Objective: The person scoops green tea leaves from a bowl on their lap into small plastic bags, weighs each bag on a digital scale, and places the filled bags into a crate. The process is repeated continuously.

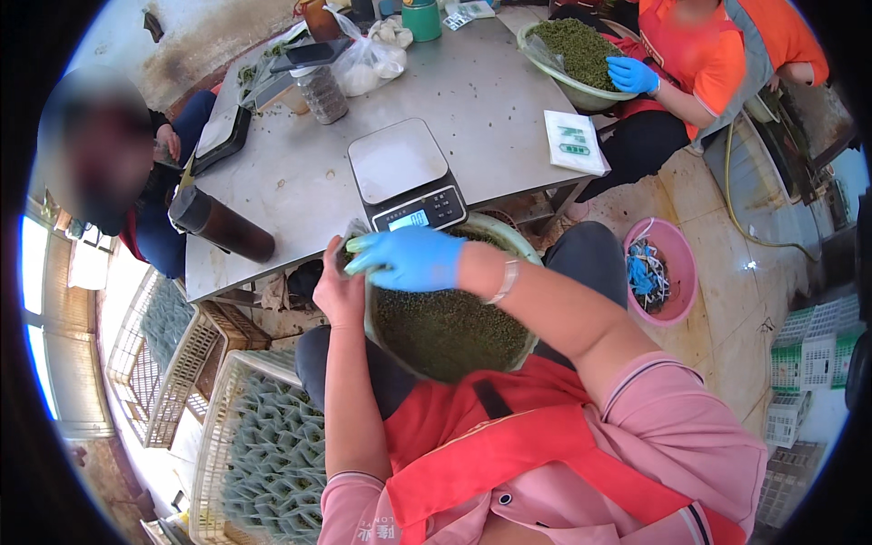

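Grey metal surface [472, 100] carries a digital scale [407, 174] at its near edge, and just below that edge the bare left hand [338, 289] grips a small pouch [352, 243], fingers closed around it, its mouth upward. Right hand [406, 259], in a blue glove, lies over the pouch mouth with fingers bunched; whether they pinch anything I cannot tell. Beneath both hands sits a round basin [509, 238] on the lap, full of dark green leaves [450, 331]. Left of the knee, a white crate [218, 400] holds stacked pouches. Across the surface a co-worker's gloved hand [631, 75] rests in another leaf-filled basin [545, 64].
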Tool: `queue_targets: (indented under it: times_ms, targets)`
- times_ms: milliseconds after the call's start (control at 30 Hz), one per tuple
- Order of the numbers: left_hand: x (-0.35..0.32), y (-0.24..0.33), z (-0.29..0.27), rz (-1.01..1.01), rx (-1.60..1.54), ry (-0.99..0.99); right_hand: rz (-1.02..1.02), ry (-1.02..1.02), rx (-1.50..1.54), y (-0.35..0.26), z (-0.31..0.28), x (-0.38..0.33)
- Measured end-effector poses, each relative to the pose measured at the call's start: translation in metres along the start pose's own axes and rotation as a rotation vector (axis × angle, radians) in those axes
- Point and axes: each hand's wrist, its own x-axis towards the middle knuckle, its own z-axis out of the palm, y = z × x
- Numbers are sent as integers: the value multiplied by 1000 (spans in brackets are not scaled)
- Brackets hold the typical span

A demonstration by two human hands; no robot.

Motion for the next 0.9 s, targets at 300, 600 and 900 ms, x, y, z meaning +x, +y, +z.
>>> queue_targets:
  times_ms: [300,600,900]
  targets:
    - [19,-19,6,-319,-771,41,1025,497,-951,208,-153,-140]
    - [-15,-52,-58,-245,-788,167,485,466,-1158,283,-142,-164]
    - [-219,-167,-321,-444,-66,850,433,639,139,108,-48,-131]
